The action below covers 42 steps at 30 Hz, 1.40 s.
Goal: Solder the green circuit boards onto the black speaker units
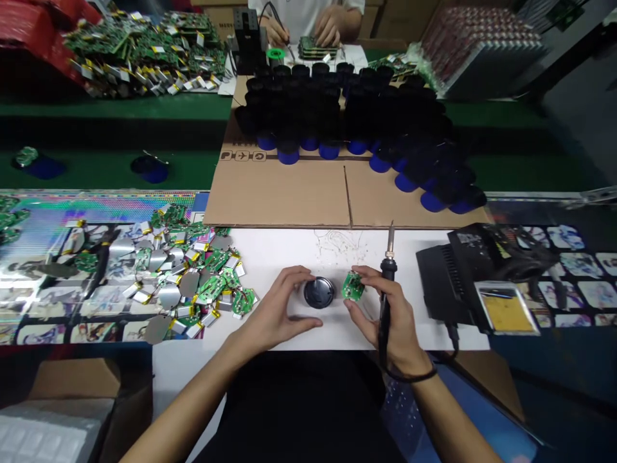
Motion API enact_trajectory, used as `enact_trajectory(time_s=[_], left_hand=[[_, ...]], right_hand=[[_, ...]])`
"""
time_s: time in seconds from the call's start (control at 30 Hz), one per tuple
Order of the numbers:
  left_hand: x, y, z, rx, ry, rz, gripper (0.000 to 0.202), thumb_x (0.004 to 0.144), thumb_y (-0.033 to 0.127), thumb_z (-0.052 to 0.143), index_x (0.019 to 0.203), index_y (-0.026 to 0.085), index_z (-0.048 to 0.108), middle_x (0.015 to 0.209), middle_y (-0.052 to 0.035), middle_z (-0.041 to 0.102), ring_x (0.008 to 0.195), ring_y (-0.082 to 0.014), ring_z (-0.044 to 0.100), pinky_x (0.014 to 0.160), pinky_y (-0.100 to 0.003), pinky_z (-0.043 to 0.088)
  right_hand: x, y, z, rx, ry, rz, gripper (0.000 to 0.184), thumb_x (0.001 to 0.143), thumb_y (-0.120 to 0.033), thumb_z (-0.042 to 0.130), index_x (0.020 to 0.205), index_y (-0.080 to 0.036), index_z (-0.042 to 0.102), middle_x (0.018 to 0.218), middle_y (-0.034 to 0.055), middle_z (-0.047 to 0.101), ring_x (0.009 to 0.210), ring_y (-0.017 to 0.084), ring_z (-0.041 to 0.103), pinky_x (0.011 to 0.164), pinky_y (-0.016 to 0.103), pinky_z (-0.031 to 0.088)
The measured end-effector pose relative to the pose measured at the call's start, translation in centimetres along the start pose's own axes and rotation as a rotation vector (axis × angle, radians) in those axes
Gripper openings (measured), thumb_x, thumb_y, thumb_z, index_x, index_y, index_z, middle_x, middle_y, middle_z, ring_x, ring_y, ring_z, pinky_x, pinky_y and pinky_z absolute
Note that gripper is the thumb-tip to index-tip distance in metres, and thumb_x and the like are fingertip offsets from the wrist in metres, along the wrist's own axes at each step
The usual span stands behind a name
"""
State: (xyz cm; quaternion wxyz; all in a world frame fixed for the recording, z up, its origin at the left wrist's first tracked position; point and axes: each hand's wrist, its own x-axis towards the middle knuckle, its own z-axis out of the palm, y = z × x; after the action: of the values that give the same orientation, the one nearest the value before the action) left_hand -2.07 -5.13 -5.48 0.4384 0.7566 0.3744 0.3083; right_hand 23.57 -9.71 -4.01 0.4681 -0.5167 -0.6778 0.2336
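Observation:
A round black plastic piece [319, 292] stands on the white work surface in front of me. Curved around its left side is my left hand [284, 308], fingertips at its upper rim and thumb apart below it. My right hand [385, 308] pinches a small green circuit board [353, 287] by its edge, just right of the black piece. The same hand also carries a soldering iron [385, 289], its tip pointing away from me and its cable looping by the wrist.
Loose circuit boards with silver batteries [193, 276] lie heaped at left. Black-and-blue cups [337, 116] crowd the cardboard [279, 193] ahead. At right sit a black soldering station [443, 283] and a yellow sponge tray [506, 310]. Across the bench, a co-worker's hands [328, 26] handle boards.

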Motion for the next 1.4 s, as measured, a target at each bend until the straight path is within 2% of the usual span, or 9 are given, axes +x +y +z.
enact_trajectory(time_s=[0.13, 0.27, 0.33, 0.43, 0.53, 0.7, 0.97, 1.13, 1.4], left_hand=[[0.6, -0.7, 1.6, -0.005, 0.079, 0.055, 0.046, 0.098, 0.027, 0.077, 0.139, 0.026, 0.056, 0.142, -0.0134, 0.062, 0.138, -0.0271, 0.060, 0.118, -0.046, 0.050], [2.1, -0.1, 0.9, -0.079, 0.068, 0.026, 0.043, 0.097, 0.026, 0.077, 0.138, 0.024, 0.061, 0.153, -0.0146, 0.058, 0.147, -0.0284, 0.055, 0.123, -0.047, 0.047], [2.7, 0.5, 0.3, -0.084, 0.118, 0.024, 0.027, 0.098, 0.026, 0.076, 0.124, 0.022, 0.071, 0.153, -0.0142, 0.059, 0.140, -0.0273, 0.060, 0.120, -0.046, 0.049], [3.0, 1.2, 0.0, -0.122, 0.208, 0.007, 0.008, 0.101, 0.025, 0.073, 0.103, 0.020, 0.078, 0.134, -0.0116, 0.071, 0.120, -0.0221, 0.068, 0.107, -0.038, 0.055], [2.7, 1.4, 0.3, -0.338, 0.145, -0.140, 0.012, 0.101, 0.029, 0.074, 0.103, 0.019, 0.078, 0.108, -0.0083, 0.078, 0.094, -0.0161, 0.072, 0.082, -0.026, 0.057], [2.0, 1.3, 0.0, -0.586, 0.158, -0.312, 0.024, 0.099, 0.040, 0.075, 0.099, 0.016, 0.076, 0.082, -0.0031, 0.075, 0.061, -0.0083, 0.058, 0.058, -0.019, 0.048], [2.1, 2.2, -1.2, -0.337, 0.142, -0.295, 0.018, 0.099, 0.033, 0.074, 0.095, 0.016, 0.077, 0.089, -0.0045, 0.076, 0.077, -0.0134, 0.067, 0.069, -0.023, 0.049], [2.2, 2.5, -1.4, -0.116, 0.089, -0.157, 0.012, 0.102, 0.027, 0.070, 0.099, 0.018, 0.077, 0.093, -0.0031, 0.076, 0.075, -0.0119, 0.062, 0.066, -0.024, 0.045], [2.3, 2.4, -1.6, -0.034, 0.026, -0.073, 0.010, 0.104, 0.025, 0.068, 0.101, 0.019, 0.075, 0.095, -0.0031, 0.075, 0.084, -0.0144, 0.068, 0.073, -0.024, 0.050]], right_hand=[[-0.6, 0.5, 0.8, -0.048, -0.037, -0.047, 0.056, 0.087, -0.014, 0.082, 0.135, -0.026, 0.054, 0.130, 0.0134, 0.071, 0.122, 0.028, 0.074, 0.104, 0.047, 0.064], [-0.3, 0.6, 1.4, -0.063, -0.085, -0.098, 0.056, 0.088, -0.013, 0.080, 0.136, -0.026, 0.054, 0.128, 0.0124, 0.071, 0.120, 0.026, 0.074, 0.100, 0.043, 0.067], [0.0, 0.5, 1.5, -0.068, -0.110, -0.116, 0.055, 0.090, -0.012, 0.079, 0.137, -0.027, 0.054, 0.129, 0.0126, 0.071, 0.121, 0.026, 0.073, 0.100, 0.043, 0.067], [0.6, 0.5, 1.5, -0.086, -0.155, -0.152, 0.053, 0.092, -0.011, 0.076, 0.138, -0.026, 0.054, 0.131, 0.0138, 0.070, 0.122, 0.027, 0.071, 0.100, 0.046, 0.065], [1.3, 0.5, 1.5, -0.120, -0.222, -0.206, 0.050, 0.094, -0.010, 0.073, 0.139, -0.024, 0.055, 0.131, 0.0143, 0.072, 0.123, 0.028, 0.069, 0.102, 0.050, 0.063], [2.3, 0.2, 2.1, -0.179, -0.280, -0.289, 0.045, 0.095, -0.016, 0.075, 0.136, -0.024, 0.058, 0.124, 0.0105, 0.078, 0.115, 0.029, 0.069, 0.098, 0.050, 0.062], [2.5, -0.3, 3.7, -0.158, -0.221, -0.231, 0.045, 0.094, -0.017, 0.076, 0.135, -0.028, 0.059, 0.138, 0.0108, 0.075, 0.122, 0.031, 0.068, 0.101, 0.054, 0.059], [2.8, -1.2, 3.4, 0.054, -0.074, -0.083, 0.042, 0.093, -0.007, 0.071, 0.126, -0.031, 0.060, 0.115, 0.0047, 0.079, 0.111, 0.025, 0.073, 0.096, 0.047, 0.062], [3.8, -2.1, 3.8, 0.099, -0.084, -0.128, 0.041, 0.096, 0.000, 0.061, 0.124, -0.030, 0.059, 0.110, 0.0031, 0.079, 0.103, 0.021, 0.077, 0.093, 0.044, 0.062]])
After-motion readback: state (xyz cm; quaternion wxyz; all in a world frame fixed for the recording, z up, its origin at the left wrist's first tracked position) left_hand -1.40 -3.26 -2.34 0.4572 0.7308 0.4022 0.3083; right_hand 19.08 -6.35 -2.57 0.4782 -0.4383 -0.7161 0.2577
